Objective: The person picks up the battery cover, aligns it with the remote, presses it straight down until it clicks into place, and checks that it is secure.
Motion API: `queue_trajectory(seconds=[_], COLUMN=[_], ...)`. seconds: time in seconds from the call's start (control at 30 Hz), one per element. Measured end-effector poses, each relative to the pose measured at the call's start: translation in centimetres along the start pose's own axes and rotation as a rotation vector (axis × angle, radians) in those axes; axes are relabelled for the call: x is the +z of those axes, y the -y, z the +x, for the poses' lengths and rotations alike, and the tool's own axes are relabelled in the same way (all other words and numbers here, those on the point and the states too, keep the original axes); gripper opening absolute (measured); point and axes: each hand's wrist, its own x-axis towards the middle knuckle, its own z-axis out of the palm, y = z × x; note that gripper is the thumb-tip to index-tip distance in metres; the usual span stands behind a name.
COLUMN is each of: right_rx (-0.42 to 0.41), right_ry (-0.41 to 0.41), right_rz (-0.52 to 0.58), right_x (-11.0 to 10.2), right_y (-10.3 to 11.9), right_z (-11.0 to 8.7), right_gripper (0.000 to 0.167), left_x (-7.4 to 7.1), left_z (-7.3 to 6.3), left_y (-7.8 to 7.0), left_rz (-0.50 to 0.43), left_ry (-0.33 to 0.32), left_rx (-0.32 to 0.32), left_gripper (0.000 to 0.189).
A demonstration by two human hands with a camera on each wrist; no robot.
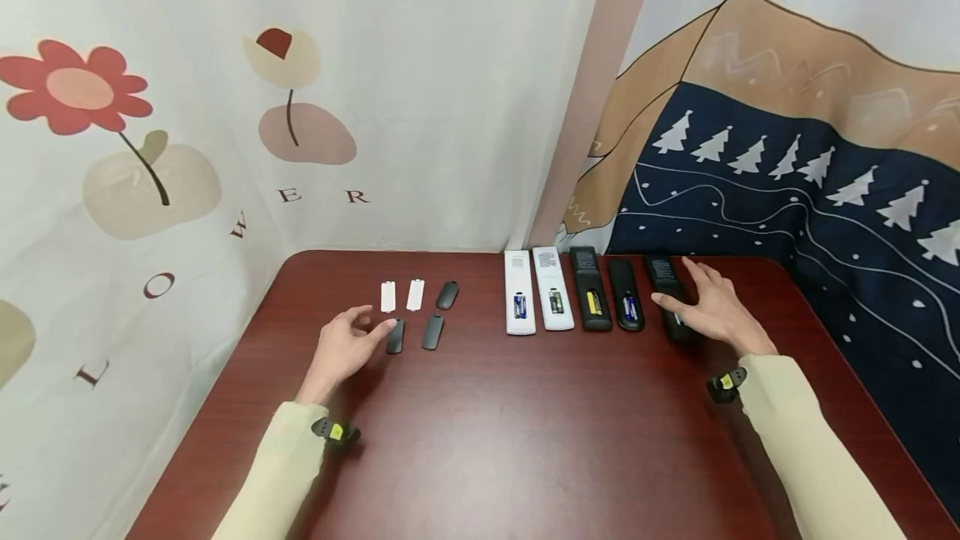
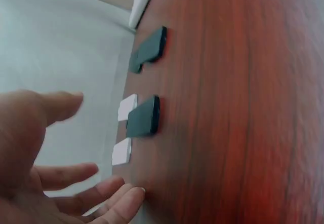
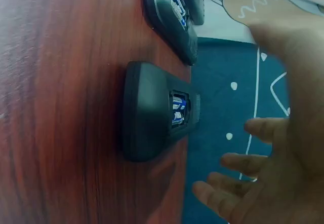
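Note:
My left hand, fingers loosely bent with nothing between them, hovers at the left of a black battery cover. In the left wrist view that cover lies on the table beyond the thumb and fingertips. My right hand is spread over the rightmost black remote control, partly hiding it. The right wrist view shows this remote lying back side up, its battery bay uncovered with blue-and-white batteries inside. A gap shows there between the remote and my fingers.
Two white battery covers and two more black covers lie nearby. Left of my right hand stand two white remotes and two black remotes in a row, bays uncovered with batteries. Curtains border the brown table.

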Motion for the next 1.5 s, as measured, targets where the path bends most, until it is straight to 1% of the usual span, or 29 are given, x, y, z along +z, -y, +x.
queue_trajectory(seconds=[0.07,0.3,0.47,0.7,0.9,1.03,1.23,1.33,1.4,1.5], right_rx=[0.018,0.086,0.102,0.128,0.183,0.216,0.223,0.227,0.238,0.265], right_ry=[0.006,0.002,-0.013,-0.033,-0.009,-0.004,-0.026,-0.03,-0.024,-0.016], right_rz=[0.01,0.082,0.074,0.073,0.107,0.124,0.144,0.174,0.201,0.267], right_x=[0.0,0.5,1.0,1.2,1.3,1.3,1.2,1.2,1.1,1.1], right_y=[-0.1,-0.3,-0.3,-0.1,-0.3,-0.1,0.3,0.3,0.2,-0.3], right_z=[0.3,1.6,2.2,2.6,3.0,3.0,3.0,3.0,3.0,2.9], right_gripper=[0.107,0.097,0.091,0.083,0.078,0.077,0.077,0.078,0.076,0.069], left_x=[0.2,0.8,1.3,1.8,1.8,1.9,2.0,2.1,2.2,2.3], left_z=[0.1,0.7,1.0,1.2,1.2,1.3,1.3,1.3,1.3,1.4], left_y=[-0.3,-0.7,-0.6,-0.7,-1.0,-1.1,-1.3,-1.4,-1.5,-1.7], left_rz=[-0.015,-0.009,-0.029,-0.056,-0.053,-0.043,-0.061,-0.065,-0.069,-0.077], left_ry=[-0.002,-0.007,-0.012,-0.028,-0.014,-0.019,-0.019,-0.028,-0.032,-0.035], left_rx=[-0.021,-0.078,-0.103,-0.127,-0.138,-0.14,-0.149,-0.17,-0.175,-0.163], left_gripper=[0.075,0.062,0.054,0.041,0.036,0.035,0.025,0.021,0.02,0.019])
